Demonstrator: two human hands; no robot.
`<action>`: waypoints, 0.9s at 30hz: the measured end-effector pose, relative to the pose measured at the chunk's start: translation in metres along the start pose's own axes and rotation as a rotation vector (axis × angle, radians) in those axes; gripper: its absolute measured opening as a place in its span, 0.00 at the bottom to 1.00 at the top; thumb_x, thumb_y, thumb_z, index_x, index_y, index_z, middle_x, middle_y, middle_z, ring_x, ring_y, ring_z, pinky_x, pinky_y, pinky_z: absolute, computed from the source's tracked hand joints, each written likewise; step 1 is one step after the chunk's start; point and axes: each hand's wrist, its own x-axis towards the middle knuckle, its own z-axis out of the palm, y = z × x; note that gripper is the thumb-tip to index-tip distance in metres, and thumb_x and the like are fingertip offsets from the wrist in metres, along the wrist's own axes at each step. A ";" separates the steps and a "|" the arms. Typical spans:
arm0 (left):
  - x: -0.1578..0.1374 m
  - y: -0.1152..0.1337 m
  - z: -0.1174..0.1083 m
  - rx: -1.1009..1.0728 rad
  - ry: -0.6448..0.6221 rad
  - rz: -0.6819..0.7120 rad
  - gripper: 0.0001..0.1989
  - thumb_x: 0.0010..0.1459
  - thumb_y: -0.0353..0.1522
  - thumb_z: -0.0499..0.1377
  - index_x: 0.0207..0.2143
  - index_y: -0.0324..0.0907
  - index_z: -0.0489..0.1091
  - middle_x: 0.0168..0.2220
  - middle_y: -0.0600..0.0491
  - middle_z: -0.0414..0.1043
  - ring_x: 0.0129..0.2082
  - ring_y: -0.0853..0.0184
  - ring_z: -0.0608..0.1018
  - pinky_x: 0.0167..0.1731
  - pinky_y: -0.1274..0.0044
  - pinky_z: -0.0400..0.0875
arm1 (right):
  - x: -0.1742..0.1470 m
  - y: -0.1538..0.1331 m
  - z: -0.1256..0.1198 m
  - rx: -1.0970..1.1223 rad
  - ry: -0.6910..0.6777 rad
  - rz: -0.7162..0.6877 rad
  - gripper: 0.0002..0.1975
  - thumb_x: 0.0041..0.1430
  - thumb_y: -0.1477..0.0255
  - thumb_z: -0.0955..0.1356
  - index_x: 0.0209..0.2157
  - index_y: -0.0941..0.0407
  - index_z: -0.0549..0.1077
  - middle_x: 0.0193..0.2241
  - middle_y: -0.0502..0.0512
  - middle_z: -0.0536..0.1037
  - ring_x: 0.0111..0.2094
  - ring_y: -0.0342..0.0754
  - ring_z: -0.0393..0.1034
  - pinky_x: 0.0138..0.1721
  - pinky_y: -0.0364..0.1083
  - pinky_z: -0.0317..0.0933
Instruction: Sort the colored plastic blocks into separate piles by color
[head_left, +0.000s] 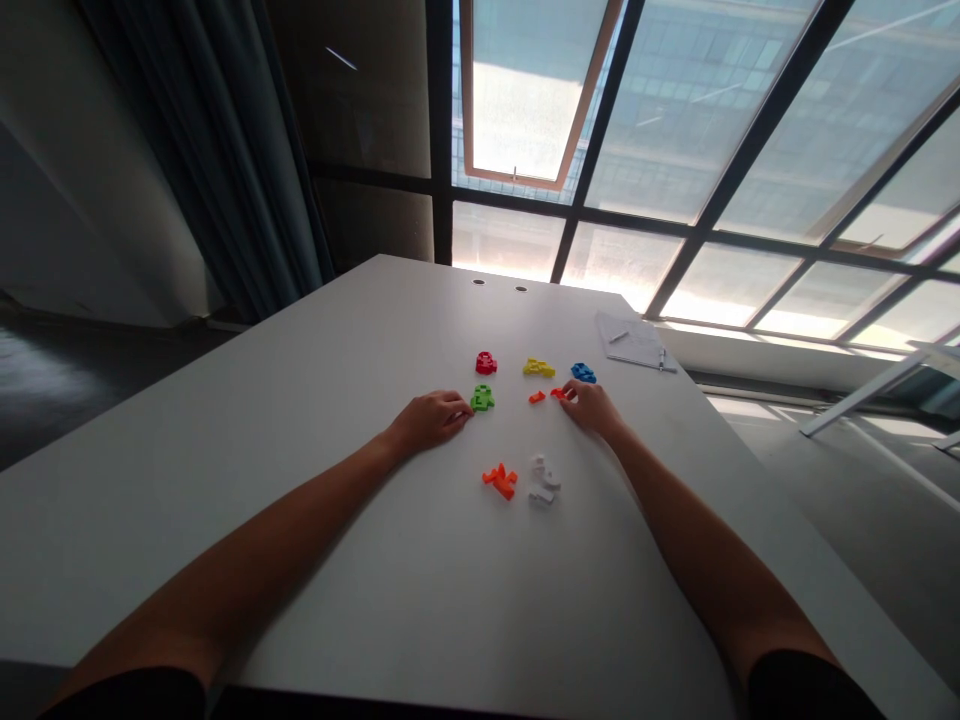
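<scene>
The window wall [517,230] stood beyond you, larger than the white table [375,600] you worked at, with a dark curtain [217,170] hanging to the left. A paper sheet [630,347] lay near the table's far right edge, probably put aside from your working area.

Your left hand [433,418] rested on the table, its fingers drawn narrow at the green cluster [482,400]; whether they gripped anything, you could not tell. Your right hand [592,406] pinched a small orange piece [556,393] between thumb and fingers, a hold that seemed to suit so slight a thing.

The orange pile [501,481] and white pieces [541,496] lay nearest you. Farther off, the yellow cluster [536,368] sat between the red cluster [486,362] and the blue cluster [582,373], likely spaced so that each colour stayed distinct. A loose orange bit [536,397] lay just left of your pinch. You could read no brand, label or writing anywhere.
</scene>
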 end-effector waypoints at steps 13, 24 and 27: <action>0.000 0.000 0.000 0.010 -0.009 -0.006 0.13 0.69 0.36 0.55 0.44 0.50 0.80 0.48 0.53 0.81 0.45 0.62 0.81 0.40 0.75 0.74 | -0.003 -0.018 0.021 -0.056 0.066 -0.055 0.11 0.67 0.70 0.70 0.49 0.54 0.80 0.45 0.57 0.84 0.47 0.51 0.77 0.48 0.45 0.65; 0.001 -0.001 0.001 0.013 -0.006 -0.008 0.13 0.69 0.36 0.54 0.44 0.50 0.81 0.48 0.53 0.81 0.45 0.62 0.81 0.41 0.74 0.74 | -0.006 -0.027 0.022 -0.055 0.105 -0.042 0.13 0.66 0.66 0.71 0.50 0.54 0.79 0.52 0.59 0.80 0.48 0.54 0.76 0.49 0.48 0.67; 0.000 0.000 0.000 0.014 -0.004 -0.008 0.14 0.69 0.37 0.54 0.44 0.50 0.81 0.48 0.52 0.81 0.45 0.62 0.81 0.41 0.74 0.75 | -0.007 -0.036 0.023 -0.051 0.131 -0.023 0.19 0.66 0.63 0.72 0.56 0.54 0.75 0.54 0.61 0.79 0.49 0.55 0.76 0.49 0.49 0.68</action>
